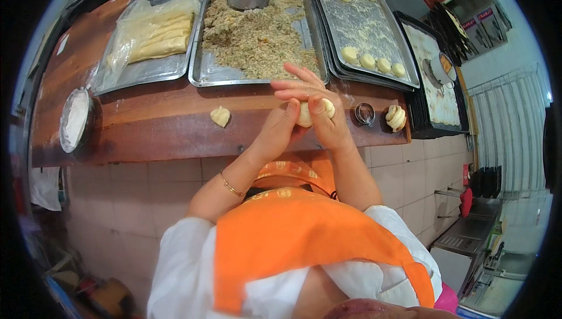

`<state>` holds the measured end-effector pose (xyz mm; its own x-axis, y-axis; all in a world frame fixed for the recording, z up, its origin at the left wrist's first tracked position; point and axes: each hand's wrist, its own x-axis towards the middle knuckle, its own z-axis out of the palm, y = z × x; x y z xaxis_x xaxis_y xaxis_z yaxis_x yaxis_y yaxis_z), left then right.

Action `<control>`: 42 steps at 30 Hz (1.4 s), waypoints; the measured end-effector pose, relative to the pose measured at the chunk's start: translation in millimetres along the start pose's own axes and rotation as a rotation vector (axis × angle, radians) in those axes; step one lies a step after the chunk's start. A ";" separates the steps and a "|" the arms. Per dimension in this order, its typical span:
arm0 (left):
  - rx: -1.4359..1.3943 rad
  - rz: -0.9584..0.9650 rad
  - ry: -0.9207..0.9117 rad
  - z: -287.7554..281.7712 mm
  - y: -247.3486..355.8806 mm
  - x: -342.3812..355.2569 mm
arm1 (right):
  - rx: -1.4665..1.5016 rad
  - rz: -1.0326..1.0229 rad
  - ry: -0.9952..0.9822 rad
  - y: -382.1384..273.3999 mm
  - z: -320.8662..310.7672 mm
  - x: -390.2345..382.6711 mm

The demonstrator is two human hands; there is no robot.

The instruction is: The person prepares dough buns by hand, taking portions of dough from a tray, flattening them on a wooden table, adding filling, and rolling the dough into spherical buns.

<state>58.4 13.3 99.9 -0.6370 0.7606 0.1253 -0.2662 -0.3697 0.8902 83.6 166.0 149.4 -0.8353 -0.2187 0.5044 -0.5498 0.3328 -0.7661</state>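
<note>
A pale yellow, rounded lump of dough (305, 116) sits held between the left hand (285, 113) and right hand (332, 127), slightly above and right of the frame's centre, partly hidden by the thumbs.

"What colour is the dough (305, 115)?"

"Pale yellow. The filling (240, 41) is tan, flecked orange."

"And the table (152, 115)?"

"Reddish brown."

"Apron (310, 228)?"

"Orange, with yellow print (284, 192); the sleeves (181, 254) are white."

"Bracelet (230, 185)?"

"Gold. The flour's (75, 120) white, and the floor (129, 202) pinkish beige, gridded with darker lines."
</note>
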 end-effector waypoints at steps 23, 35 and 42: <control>0.057 0.104 0.000 2.4 -4.5 -1.9 | 0.203 -0.013 0.067 2.4 6.0 -1.5; -0.024 0.146 -0.024 0.1 -8.7 -0.6 | 0.232 0.052 -0.060 7.7 1.0 -3.0; -0.085 0.021 0.101 13.1 9.3 -8.1 | 0.243 0.066 0.144 5.1 12.3 -6.2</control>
<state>70.6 10.7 113.0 -0.7112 0.6966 0.0947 -0.3098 -0.4315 0.8472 86.0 157.8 137.5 -0.8699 -0.0653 0.4888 -0.4932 0.1084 -0.8632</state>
